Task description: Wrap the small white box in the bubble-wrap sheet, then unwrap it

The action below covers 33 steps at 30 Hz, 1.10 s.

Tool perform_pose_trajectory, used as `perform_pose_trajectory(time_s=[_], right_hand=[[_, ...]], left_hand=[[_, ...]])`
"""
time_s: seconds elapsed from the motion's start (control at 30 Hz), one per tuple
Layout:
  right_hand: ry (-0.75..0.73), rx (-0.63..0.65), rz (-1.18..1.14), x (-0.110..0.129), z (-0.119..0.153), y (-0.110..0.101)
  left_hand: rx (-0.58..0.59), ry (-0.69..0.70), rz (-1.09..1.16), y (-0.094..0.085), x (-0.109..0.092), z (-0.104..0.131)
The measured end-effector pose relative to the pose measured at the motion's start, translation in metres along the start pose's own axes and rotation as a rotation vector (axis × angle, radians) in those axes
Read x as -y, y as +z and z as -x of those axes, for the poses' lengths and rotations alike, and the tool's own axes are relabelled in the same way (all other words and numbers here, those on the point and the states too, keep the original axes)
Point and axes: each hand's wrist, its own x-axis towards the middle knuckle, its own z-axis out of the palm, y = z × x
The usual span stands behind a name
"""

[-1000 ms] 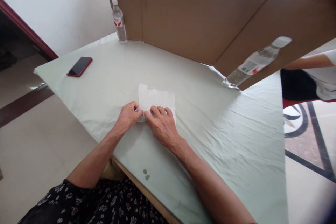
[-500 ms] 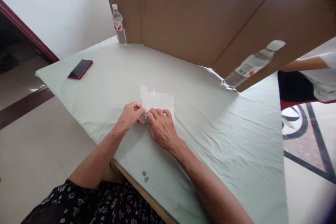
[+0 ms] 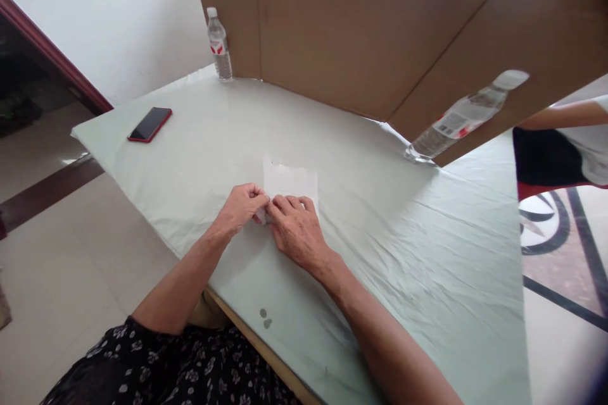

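Note:
A thin white sheet [image 3: 292, 181], like tissue or plastic, lies flat on the pale green tablecloth [image 3: 204, 158]. My left hand [image 3: 245, 205] pinches the sheet's near left edge between thumb and fingers. Right beside it, my right hand [image 3: 297, 224] presses on the near part of the sheet, its fingers bent close together and the index fingertip meeting the left fingertips. The bit of sheet between the two hands is crumpled and mostly hidden by the fingers.
A red-edged phone [image 3: 150, 124] lies at the left. Two water bottles [image 3: 219, 45] [image 3: 463, 119] stand against a tall cardboard panel [image 3: 327, 31] at the back. Two dark spots [image 3: 265, 318] mark the cloth near the front edge. A person's arm [image 3: 565, 119] shows at the far right.
The whole view has shifted slightly. The crumpled edge between my hands now shows less, and my fingertips are closer together.

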Motion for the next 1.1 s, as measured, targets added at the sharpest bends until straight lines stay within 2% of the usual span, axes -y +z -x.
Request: perform_pose_trajectory(time_s=[0.2,0.3,0.37,0.5,0.63,0.7,0.77,0.83,0.93,1.0,1.1], right_hand=[[-0.001,0.054,-0.174,-0.011,0.001,-0.008],[0.000,0.074,-0.247,-0.017,0.000,-0.010],[0.006,0.073,-0.264,-0.019,0.000,-0.011],[0.007,0.009,-0.312,-0.023,0.002,-0.008],[0.011,-0.153,-0.375,-0.032,0.005,-0.006],[0.097,-0.242,-0.375,-0.040,0.008,-0.008],[0.253,-0.271,-0.373,-0.049,0.014,-0.012],[0.449,-0.217,-0.403,-0.058,0.022,-0.018],[0.698,-0.051,-0.469,-0.066,0.037,-0.023],[0.790,0.027,-0.497,-0.066,0.045,-0.022],[0.860,0.055,-0.573,-0.061,0.049,-0.015]], left_hand=[[0.129,-0.094,0.010,-0.006,-0.011,0.006],[0.150,-0.061,-0.041,-0.006,-0.012,0.009],[0.153,0.047,-0.194,-0.005,-0.008,0.010],[0.051,0.397,-0.577,0.000,0.007,0.013],[-0.074,0.719,-0.769,0.003,0.024,0.013],[-0.107,0.841,-0.813,0.003,0.029,0.012],[-0.104,0.914,-0.833,0.003,0.031,0.010],[-0.081,0.951,-0.850,0.002,0.031,0.009],[-0.045,0.977,-0.858,0.001,0.029,0.008],[-0.019,0.984,-0.852,0.001,0.027,0.007],[0.010,0.978,-0.872,-0.001,0.026,0.006]])
